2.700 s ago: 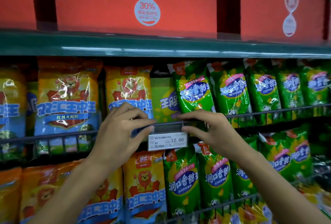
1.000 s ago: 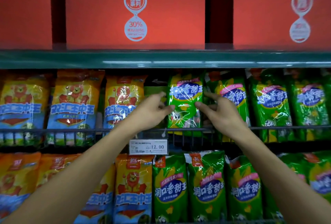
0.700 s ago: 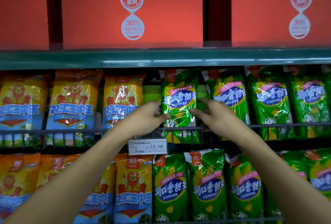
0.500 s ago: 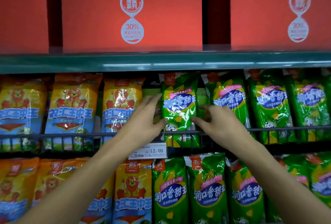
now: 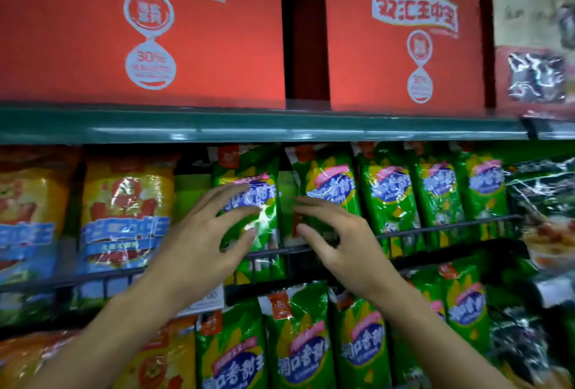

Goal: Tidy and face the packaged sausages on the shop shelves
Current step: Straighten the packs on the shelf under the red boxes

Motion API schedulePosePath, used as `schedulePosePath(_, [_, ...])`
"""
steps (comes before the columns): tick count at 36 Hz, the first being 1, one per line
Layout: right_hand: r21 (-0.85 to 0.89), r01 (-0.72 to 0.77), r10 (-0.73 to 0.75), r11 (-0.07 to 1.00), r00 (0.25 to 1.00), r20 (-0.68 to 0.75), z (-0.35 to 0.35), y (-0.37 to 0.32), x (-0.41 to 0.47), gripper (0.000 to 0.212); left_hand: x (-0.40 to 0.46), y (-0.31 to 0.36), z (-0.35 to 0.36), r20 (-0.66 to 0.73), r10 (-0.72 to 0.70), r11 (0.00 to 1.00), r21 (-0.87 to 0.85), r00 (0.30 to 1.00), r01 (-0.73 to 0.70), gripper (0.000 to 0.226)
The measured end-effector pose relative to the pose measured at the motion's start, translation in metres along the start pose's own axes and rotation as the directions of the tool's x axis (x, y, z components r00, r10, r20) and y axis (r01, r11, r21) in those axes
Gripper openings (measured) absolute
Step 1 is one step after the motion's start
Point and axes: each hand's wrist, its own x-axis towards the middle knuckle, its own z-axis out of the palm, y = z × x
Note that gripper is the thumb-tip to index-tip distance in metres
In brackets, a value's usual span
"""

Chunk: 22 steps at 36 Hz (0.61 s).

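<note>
Nearest: two bare forearms, raised from the lower edge of the view toward the middle shelf.

Left hand [image 5: 205, 239]: fingers spread and nearly straight, laid against the front of a green sausage pack [image 5: 249, 201]; nothing is gripped. The fingertips are placed over the pack's blue label and its lower left part.

Right hand [image 5: 339, 239]: fingers loosely extended and slightly bent, placed at the right edge of the same pack, in the gap between it and the neighbouring green pack [image 5: 326, 192]. Whether the fingertips touch the film cannot be told.

Green sausage pack: stood upright, slightly tilted, behind the wire rail [image 5: 435, 230] at the front edge of the middle shelf, as the leftmost of the green row.

Price tag [image 5: 205, 301]: hung below the rail, mostly hidden by the left wrist.

Lower shelf: green packs [image 5: 295, 342] at the centre and right, orange packs [image 5: 161, 357] at the left.

Middle shelf, left part: yellow-and-blue sausage packs [image 5: 124, 217], stood upright. Right end: dark packs [image 5: 547, 201], print blurred.

Farthest: green shelf edge [image 5: 280, 130], with red cartons [image 5: 149, 30] stood on the upper shelf.
</note>
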Motion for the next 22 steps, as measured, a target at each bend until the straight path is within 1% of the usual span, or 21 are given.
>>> schedulePosePath(2, [-0.011, -0.028, 0.026, 1.000, 0.993, -0.111, -0.020, 0.011, -0.007, 0.027, 0.006, 0.013, 0.008, -0.026, 0.006, 0.997, -0.083, 1.000, -0.008, 0.045])
schedulePosePath(4, [-0.028, -0.076, 0.070, 0.997, 0.981, -0.181, -0.038, 0.023, -0.011, 0.022, 0.011, 0.032, 0.017, -0.018, -0.026, 0.977, -0.212, 0.999, 0.021, 0.040])
schedulePosePath(6, [-0.012, -0.143, 0.137, 0.990, 0.967, -0.214, -0.052, 0.033, -0.013, 0.020, 0.019, 0.050, 0.030, 0.053, -0.115, 0.921, -0.367, 0.992, 0.126, 0.043])
schedulePosePath(7, [-0.018, -0.170, 0.163, 0.985, 0.963, -0.214, -0.058, 0.037, -0.013, 0.021, 0.024, 0.057, 0.035, 0.104, -0.163, 0.895, -0.404, 0.981, 0.191, 0.049])
schedulePosePath(9, [-0.073, -0.205, 0.189, 0.976, 0.965, -0.179, -0.067, 0.044, -0.012, 0.029, 0.037, 0.068, 0.045, 0.219, -0.243, 0.873, -0.377, 0.945, 0.311, 0.067])
schedulePosePath(11, [-0.140, -0.217, 0.204, 0.966, 0.973, -0.104, -0.073, 0.049, -0.011, 0.039, 0.050, 0.078, 0.051, 0.304, -0.296, 0.885, -0.270, 0.906, 0.380, 0.084])
schedulePosePath(13, [-0.226, -0.200, 0.200, 0.953, 0.980, -0.025, -0.074, 0.053, -0.009, 0.050, 0.063, 0.089, 0.056, 0.379, -0.334, 0.902, -0.135, 0.863, 0.409, 0.086])
schedulePosePath(14, [-0.260, -0.183, 0.193, 0.948, 0.981, 0.012, -0.074, 0.054, -0.008, 0.054, 0.068, 0.094, 0.060, 0.395, -0.372, 0.895, -0.089, 0.840, 0.438, 0.088])
schedulePosePath(16, [-0.281, -0.156, 0.177, 0.947, 0.983, 0.053, -0.074, 0.056, -0.006, 0.054, 0.075, 0.102, 0.066, 0.379, -0.469, 0.848, -0.059, 0.798, 0.526, 0.096])
schedulePosePath(18, [-0.286, -0.127, 0.152, 0.950, 0.986, 0.065, -0.075, 0.059, -0.002, 0.051, 0.080, 0.107, 0.072, 0.319, -0.527, 0.813, -0.080, 0.787, 0.577, 0.096])
schedulePosePath(20, [-0.272, -0.102, 0.124, 0.957, 0.990, 0.064, -0.076, 0.063, -0.001, 0.052, 0.083, 0.107, 0.078, 0.260, -0.554, 0.789, -0.139, 0.791, 0.598, 0.093])
schedulePosePath(22, [-0.202, -0.085, 0.097, 0.976, 0.994, 0.053, -0.077, 0.067, -0.002, 0.050, 0.081, 0.100, 0.083, 0.238, -0.562, 0.756, -0.242, 0.792, 0.608, 0.095])
